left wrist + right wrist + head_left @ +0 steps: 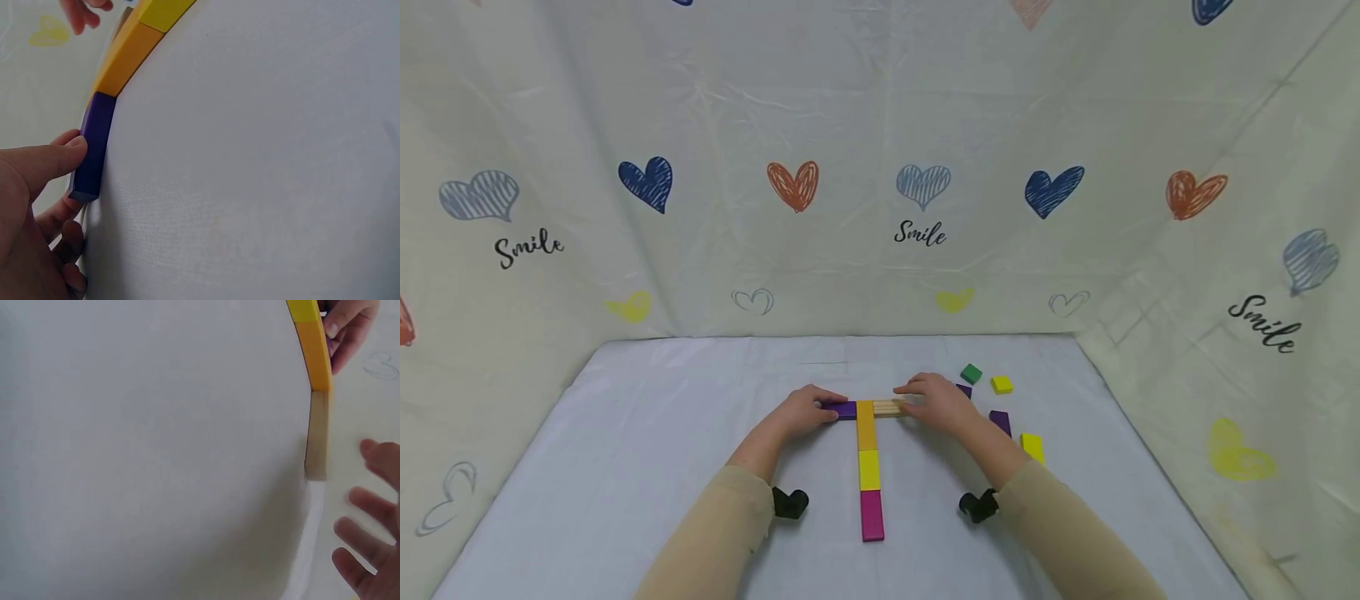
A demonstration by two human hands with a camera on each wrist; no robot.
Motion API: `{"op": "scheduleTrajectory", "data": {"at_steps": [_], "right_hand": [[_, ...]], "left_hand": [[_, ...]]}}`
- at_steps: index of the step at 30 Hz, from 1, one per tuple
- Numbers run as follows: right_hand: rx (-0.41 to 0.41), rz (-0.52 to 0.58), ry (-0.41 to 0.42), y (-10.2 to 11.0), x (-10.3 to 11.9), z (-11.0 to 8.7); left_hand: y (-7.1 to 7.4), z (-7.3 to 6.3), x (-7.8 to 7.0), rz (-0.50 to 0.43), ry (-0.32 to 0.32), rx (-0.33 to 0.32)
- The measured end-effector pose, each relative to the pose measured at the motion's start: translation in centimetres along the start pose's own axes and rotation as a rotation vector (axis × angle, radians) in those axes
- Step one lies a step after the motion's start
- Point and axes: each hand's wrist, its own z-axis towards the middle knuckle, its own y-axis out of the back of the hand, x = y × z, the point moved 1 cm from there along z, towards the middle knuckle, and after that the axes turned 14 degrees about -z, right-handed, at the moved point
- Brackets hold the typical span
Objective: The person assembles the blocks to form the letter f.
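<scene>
My left hand pinches a dark purple block between thumb and fingers. In the left wrist view that block meets the end of an orange block. A plain wooden block lies against the orange block's other side. Below the orange one, a yellow block and a magenta block continue the stem of a T shape. Beside the wooden block is my right hand, its fingers spread and apart from it in the right wrist view.
To the right on the white table lie a green block, a small yellow block, a purple block and another yellow block, partly behind the right forearm. A heart-printed cloth hangs along the back and sides.
</scene>
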Motion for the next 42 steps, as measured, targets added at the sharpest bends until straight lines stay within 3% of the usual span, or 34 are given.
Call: {"op": "scheduleTrajectory", "data": {"at_steps": [10,21,30,42], "right_hand": [[-0.061,0.049,-0.045,0.6,-3.1,-2.6],[-0.061,0.123,-0.092,1.4,-8.8,-7.2],[-0.025,0.144,-0.195,1.4,-12.0,-10.8],[0.076,0.202,-0.258,0.7,-14.5,-13.7]], "left_hand": [[0.1,-0.3,-0.3,0.004,0.010,-0.013],[0.3,-0.5,-0.8,0.024,0.028,-0.027],[0.4,-0.3,-0.8,0.035,0.043,-0.019],[-0.1,-0.8,-1.3,0.013,0.038,-0.002]]}}
